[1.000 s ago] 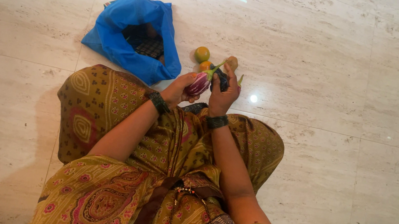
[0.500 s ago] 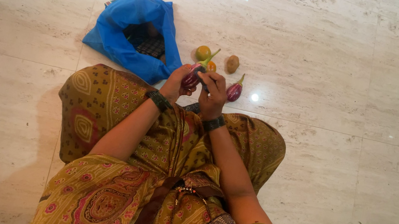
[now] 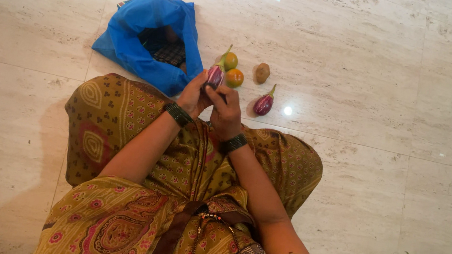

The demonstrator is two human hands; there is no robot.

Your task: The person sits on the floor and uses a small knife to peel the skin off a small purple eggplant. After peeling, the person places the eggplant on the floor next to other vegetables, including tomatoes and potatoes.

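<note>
Small purple eggplant (image 3: 214,76) pinched between left hand (image 3: 194,95) and right hand (image 3: 225,111), fingers closed on it; judged light, firm, glossy-slick (best gripped mid-body).

You are sitting on the floor of what looks like a home: a polished, cream marble-like tiled floor (image 3: 381,182) with thin grout lines spreads all around you and mirrors ceiling lights. A blue cloth shopping bag (image 3: 138,40) lies open at far left, and loose vegetables, including a small purple eggplant (image 3: 264,104), rest directly on the tiles.
</note>
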